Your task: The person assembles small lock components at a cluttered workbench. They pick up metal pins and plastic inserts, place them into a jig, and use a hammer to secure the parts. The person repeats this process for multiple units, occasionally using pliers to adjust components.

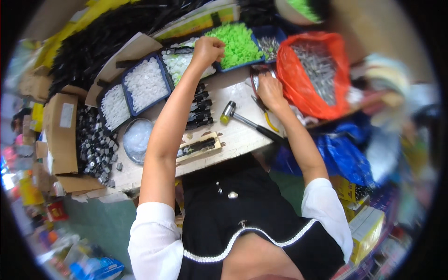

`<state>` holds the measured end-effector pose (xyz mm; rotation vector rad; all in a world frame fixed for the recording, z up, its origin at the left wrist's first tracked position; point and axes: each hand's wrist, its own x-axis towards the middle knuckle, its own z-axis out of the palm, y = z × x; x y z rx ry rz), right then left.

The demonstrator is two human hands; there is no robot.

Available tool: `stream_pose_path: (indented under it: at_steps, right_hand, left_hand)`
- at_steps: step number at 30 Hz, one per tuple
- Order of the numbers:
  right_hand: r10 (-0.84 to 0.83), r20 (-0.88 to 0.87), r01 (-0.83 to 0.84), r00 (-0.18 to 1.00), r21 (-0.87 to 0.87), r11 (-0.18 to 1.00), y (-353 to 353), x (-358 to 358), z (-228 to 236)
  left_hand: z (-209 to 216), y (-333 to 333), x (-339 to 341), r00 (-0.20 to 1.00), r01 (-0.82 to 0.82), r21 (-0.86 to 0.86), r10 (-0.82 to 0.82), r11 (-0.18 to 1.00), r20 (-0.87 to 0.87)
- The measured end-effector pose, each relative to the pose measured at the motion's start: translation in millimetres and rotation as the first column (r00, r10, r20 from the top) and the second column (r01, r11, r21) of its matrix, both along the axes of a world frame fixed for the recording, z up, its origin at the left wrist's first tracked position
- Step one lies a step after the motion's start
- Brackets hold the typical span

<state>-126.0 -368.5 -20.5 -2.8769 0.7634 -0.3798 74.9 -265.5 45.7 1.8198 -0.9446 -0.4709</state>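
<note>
My left hand [208,51] is closed, fingers curled, over the near left edge of a tray of bright green plastic pieces [238,44]. What it holds, if anything, cannot be made out. Beside it, a black part [179,50] lies across a tray of round white pieces [177,65]. My right hand [270,89] reaches into a small dark-red-rimmed dish [255,80], its fingers bent together; their tips and anything between them are hidden. Below it lie yellow-handled pliers [270,122] and a hammer [247,122] with a yellow face.
Several black parts [199,107] stand in a row by a wooden fixture [203,147] holding another. Trays of white pieces [145,81], a round dish [138,140] and loose grey-black blocks [95,144] are left. A red bag of metal pins [343,74] stands right.
</note>
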Motion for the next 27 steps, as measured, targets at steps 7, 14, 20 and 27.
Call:
stream_pose_path:
  at_steps: [7,14,20,27]
  right_hand:
    - [0.010,0.057,-0.009,0.998,-0.015,1.000,-10.6,-8.4,-6.6]
    - [-0.085,0.384,-0.299,0.920,0.824,0.481,44.2,-14.8,49.2]
    - [0.026,0.544,-0.539,0.839,0.835,-0.110,143.1,-7.3,77.1]
    - [-0.011,0.467,-0.454,0.884,0.853,-0.259,180.3,0.2,71.0]
  left_hand:
    - [17.4,84.8,-56.1,0.839,-0.150,-0.343,-0.065,0.927,-0.541]
    - [-32.8,177.2,-114.5,0.565,-0.298,-0.634,-0.403,0.714,-0.720]
    - [-44.4,209.0,-148.5,0.577,-0.346,-0.634,-0.377,0.691,-0.725]
    - [-45.2,226.5,-154.5,0.634,-0.387,-0.681,-0.357,0.622,-0.686]
